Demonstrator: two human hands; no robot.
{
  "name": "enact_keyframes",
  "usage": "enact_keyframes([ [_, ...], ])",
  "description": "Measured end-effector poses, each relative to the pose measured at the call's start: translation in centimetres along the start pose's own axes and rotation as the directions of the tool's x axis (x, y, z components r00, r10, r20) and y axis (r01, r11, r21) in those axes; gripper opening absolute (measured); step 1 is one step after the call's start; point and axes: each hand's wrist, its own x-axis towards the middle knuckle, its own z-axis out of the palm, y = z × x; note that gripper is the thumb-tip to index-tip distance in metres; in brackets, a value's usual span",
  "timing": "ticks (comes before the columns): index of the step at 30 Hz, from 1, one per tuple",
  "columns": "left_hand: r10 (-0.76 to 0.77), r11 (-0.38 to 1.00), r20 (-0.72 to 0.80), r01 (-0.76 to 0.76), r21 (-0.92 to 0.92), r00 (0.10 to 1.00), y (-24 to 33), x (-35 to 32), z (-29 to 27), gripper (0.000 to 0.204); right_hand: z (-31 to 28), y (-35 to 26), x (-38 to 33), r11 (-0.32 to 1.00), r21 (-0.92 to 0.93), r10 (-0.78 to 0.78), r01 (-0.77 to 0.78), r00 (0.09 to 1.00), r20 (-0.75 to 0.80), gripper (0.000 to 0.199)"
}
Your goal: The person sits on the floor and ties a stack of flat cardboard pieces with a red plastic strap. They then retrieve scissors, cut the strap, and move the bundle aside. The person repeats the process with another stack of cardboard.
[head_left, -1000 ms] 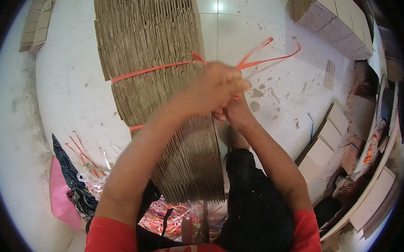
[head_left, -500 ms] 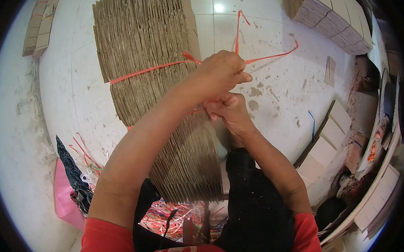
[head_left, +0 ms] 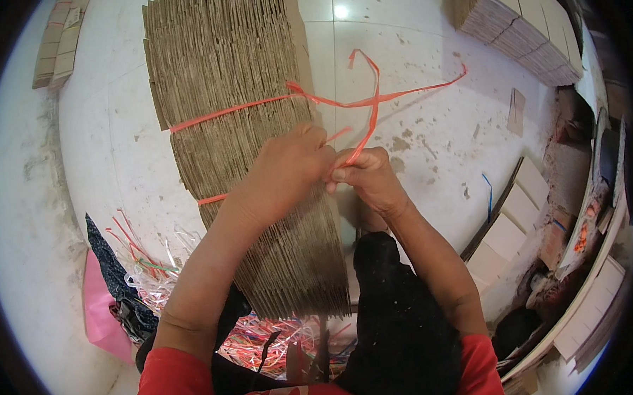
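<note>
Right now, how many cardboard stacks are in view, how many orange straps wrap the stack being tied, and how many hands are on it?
Cardboard stacks: 3 (the big stack under the hands, one top right, one top left)
Orange straps around the big stack: 2 (upper strap, lower strap)
Hands: 2 (left hand, right hand)
Total: 7

A white tiled floor point(head_left: 423, 59) is seen; a cardboard stack point(head_left: 236, 130) lies under the fingers point(head_left: 344, 174), loose straps point(head_left: 157, 268) left below them.

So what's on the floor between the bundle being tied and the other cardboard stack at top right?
Head view: only the loose red strap ends cross it, over bare, dirt-flecked tile floor.
</note>
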Motion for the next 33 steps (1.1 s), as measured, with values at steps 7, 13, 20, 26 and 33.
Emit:
enact_keyframes([
  [7, -0.263, 0.936, -0.101, 0.228, -0.27, 0.959, 1.4, -2.7, 1.5, 0.01, -0.1, 0.5, 0.2, 0.98, 0.189, 0.072, -0.058, 0.995, -0.072, 0.01],
  [13, -0.241, 0.729, -0.007, 0.176, -0.662, 0.971, 0.6, -3.0, 2.2, 0.012, -0.6, 0.8, 0.4, 0.996, 0.053, -0.068, 0.069, 0.998, -0.012, 0.007],
  [20, -0.266, 0.574, 0.195, 0.318, -0.755, 0.944, -1.1, -2.4, 0.5, 0.015, 1.1, 0.5, -0.1, 0.87, -0.456, -0.285, 0.19, 0.947, -0.149, 0.01],
  [26, -0.324, 0.717, 0.011, 0.253, -0.65, 0.946, -2.5, -1.0, 1.3, 0.013, 2.0, 1.4, 0.3, 0.661, -0.693, -0.488, 0.29, 0.867, -0.103, 0.012],
  [33, -0.164, 0.869, 0.091, 0.187, -0.458, 0.982, -1.9, -0.2, 1.2, 0.016, 2.2, 1.9, 0.5, 0.862, -0.448, -0.376, 0.237, 0.892, -0.253, 0.009],
])
